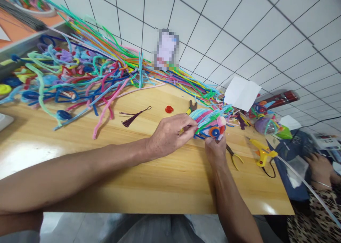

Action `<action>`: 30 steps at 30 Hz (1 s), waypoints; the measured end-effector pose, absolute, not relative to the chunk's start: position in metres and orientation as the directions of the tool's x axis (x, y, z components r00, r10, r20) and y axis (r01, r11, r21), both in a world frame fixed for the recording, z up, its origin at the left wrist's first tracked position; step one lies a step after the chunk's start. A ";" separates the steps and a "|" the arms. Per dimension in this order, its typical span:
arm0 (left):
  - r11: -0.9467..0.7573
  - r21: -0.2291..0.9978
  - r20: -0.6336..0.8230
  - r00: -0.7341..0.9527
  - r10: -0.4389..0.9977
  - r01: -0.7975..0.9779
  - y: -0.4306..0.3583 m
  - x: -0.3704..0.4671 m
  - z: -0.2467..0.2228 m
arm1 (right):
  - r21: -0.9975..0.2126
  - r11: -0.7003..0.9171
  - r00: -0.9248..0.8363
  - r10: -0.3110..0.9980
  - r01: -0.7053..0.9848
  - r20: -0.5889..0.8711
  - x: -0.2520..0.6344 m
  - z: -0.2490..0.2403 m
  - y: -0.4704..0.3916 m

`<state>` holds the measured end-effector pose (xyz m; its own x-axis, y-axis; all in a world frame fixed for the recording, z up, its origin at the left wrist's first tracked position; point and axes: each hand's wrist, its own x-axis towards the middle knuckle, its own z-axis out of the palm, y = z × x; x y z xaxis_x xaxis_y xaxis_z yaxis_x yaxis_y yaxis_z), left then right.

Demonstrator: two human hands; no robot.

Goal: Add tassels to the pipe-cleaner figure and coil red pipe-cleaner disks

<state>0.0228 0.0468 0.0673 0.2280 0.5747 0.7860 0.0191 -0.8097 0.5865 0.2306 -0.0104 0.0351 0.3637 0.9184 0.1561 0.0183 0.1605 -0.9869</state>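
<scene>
Two hands share one pipe-cleaner figure (206, 125) over the wooden surface (170, 186), left of the yellow glue gun (262, 152). The left hand (170, 132) has its fingers pinched nearly closed on the figure's left edge; the right hand (216, 150) clasps the lower edge, thumb in front, other fingers partly hidden. Best is a firm right hold and light left pinch, sparing the blue-and-orange eye (214, 132) any crushing.

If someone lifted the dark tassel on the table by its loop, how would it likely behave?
The tassel is probably light, since its strands look thin. They fan out at the end, so would likely dangle and swing. Lying flat, it seems unlikely to roll if pushed along the tabletop.
</scene>
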 end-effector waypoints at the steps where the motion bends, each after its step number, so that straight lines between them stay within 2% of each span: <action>1: -0.813 0.582 0.790 0.226 0.570 0.018 0.047 0.023 0.067 | -0.986 0.167 0.362 0.918 0.016 0.161 0.231 0.035 -0.010; 10: -0.834 0.552 0.808 0.234 0.541 0.021 0.048 0.022 0.065 | -0.984 0.176 0.364 0.915 0.025 0.173 0.229 0.036 -0.009; 30: -0.786 0.618 0.768 0.230 0.597 -0.020 0.049 0.024 0.065 | -0.982 0.177 0.385 0.904 0.063 0.188 0.232 0.033 -0.009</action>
<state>0.0241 0.0494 0.0647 0.2298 0.5975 0.7682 -0.0200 -0.7863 0.6175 0.2323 -0.0089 0.0334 0.3849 0.9037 0.1878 0.0630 0.1773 -0.9821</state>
